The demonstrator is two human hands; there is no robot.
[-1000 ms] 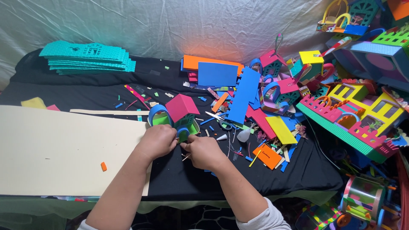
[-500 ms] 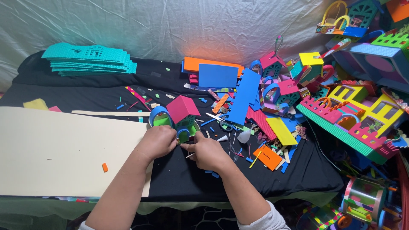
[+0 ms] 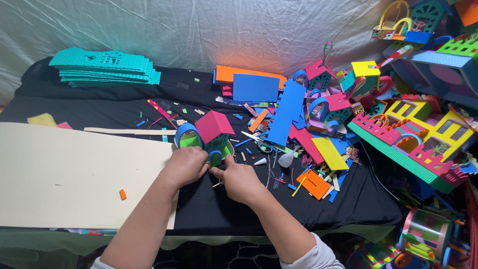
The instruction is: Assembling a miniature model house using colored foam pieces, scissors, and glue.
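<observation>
The left hand [image 3: 186,164] is curled up, with its fingers pinched on the front edge of a small foam house [image 3: 211,137]. The right hand [image 3: 239,182] touches the same house from the other side. Its thumb and first finger reach to the green base, and a thin pale stick [image 3: 217,184] pokes out from under the hand. I cannot tell if the right grip is tight on the stick or the house.

The little house has a pink roof, a green body and a blue arch on its left side. It stands on the black cloth of the table [image 3: 209,209], right in front of both hands.

Left of the house lies a big cream sheet [image 3: 74,174] with a tiny orange bit [image 3: 122,194] on it. Just right of the house lie scissors [image 3: 256,142] and a long blue foam strip [image 3: 286,112]. Far behind the house, to the left, sits a stack of teal sheets [image 3: 107,67]. Far right of the house is a pile of bright foam houses [image 3: 413,134], yellow, pink and green.
</observation>
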